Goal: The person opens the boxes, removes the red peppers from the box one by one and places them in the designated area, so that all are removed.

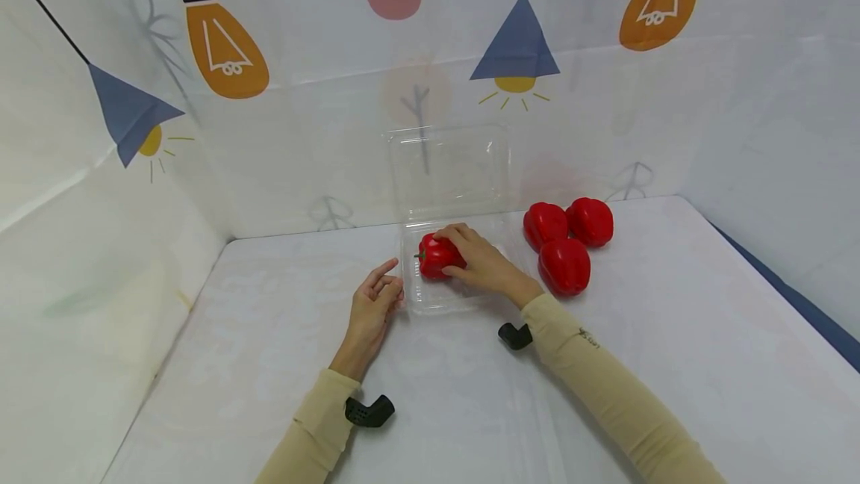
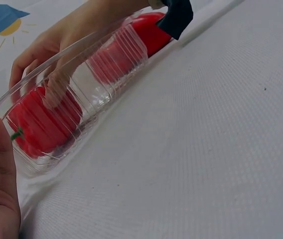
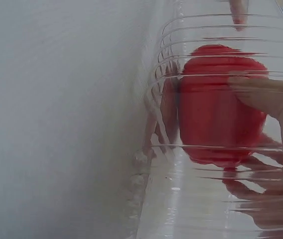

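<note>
A clear plastic clamshell box [image 1: 437, 308] stands on the table with its lid [image 1: 450, 170] raised against the back wall. My right hand [image 1: 487, 264] reaches inside and grips a red bell pepper [image 1: 433, 260], its green stem facing left. The right wrist view shows this pepper [image 3: 221, 109] through the ribbed side wall, with thumb and fingers around it. My left hand [image 1: 372, 312] is at the box's left edge, and in the left wrist view its thumb [image 2: 2, 149] and fingers pinch the rim.
To the right of the box, three more red bell peppers [image 1: 564, 267] sit close together on the white table [image 1: 269, 305]. A printed white cloth wall [image 1: 322, 133] rises behind. Each forearm carries a small black wrist device [image 1: 369, 411].
</note>
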A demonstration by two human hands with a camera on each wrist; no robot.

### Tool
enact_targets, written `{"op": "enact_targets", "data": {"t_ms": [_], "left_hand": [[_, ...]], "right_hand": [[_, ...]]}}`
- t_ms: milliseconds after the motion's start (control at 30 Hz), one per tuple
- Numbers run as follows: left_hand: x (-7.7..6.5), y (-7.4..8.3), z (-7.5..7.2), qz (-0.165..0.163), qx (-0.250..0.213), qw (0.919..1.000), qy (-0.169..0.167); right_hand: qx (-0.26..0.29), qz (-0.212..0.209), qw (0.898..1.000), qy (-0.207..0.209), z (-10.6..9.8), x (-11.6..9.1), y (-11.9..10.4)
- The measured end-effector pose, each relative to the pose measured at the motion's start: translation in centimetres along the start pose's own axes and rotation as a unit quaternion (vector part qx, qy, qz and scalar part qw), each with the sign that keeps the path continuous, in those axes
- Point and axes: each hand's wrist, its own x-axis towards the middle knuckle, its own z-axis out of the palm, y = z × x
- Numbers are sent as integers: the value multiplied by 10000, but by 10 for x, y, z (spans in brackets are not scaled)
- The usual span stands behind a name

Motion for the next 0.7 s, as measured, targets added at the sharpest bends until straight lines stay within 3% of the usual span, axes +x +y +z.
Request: {"op": "enact_targets", "data": {"t_ms": [333, 700], "left_hand": [[-2, 2, -1, 61, -231, 9996, -169], [-1, 1, 0, 33, -139, 9996, -258]], "right_hand": [[149, -96, 9993, 321, -7, -6, 2], [585, 14, 9976, 366, -10, -14, 11]]}}
